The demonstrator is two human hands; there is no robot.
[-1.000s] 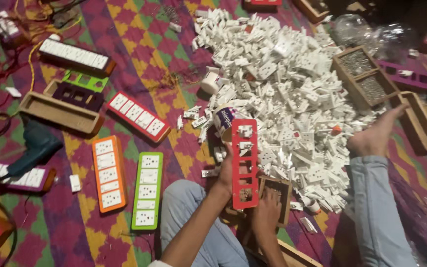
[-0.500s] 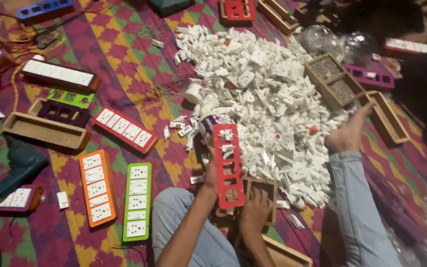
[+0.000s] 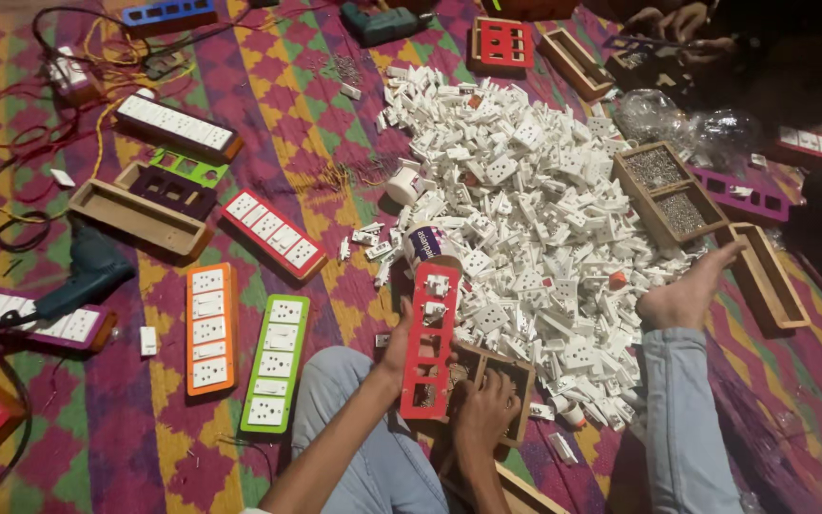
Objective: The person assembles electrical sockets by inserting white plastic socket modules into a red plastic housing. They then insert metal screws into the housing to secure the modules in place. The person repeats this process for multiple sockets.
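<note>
My left hand [image 3: 395, 348] grips the left edge of a long red switch-board plate [image 3: 433, 339] that has several cut-out slots and one white socket fitted at its top. My right hand [image 3: 484, 409] rests with curled fingers on the small wooden box [image 3: 518, 382] under the plate's lower end; whether it holds anything is hidden. Right behind the plate lies a big heap of white switch and socket modules [image 3: 535, 209]. My knee in jeans [image 3: 335, 390] is at the left, and my bare foot [image 3: 682, 297] rests at the heap's right edge.
Finished boards lie on the patterned rug: a green one [image 3: 275, 362], an orange one [image 3: 210, 326], a red one [image 3: 272, 231]. A teal drill [image 3: 83, 280], an empty wooden case [image 3: 137, 215], a divided wooden tray of screws [image 3: 668, 193] and another person's hands [image 3: 668, 21] at top right.
The view has drifted, so everything sits lower and further right in the picture. My hands stay on the red plate and the box beneath it.
</note>
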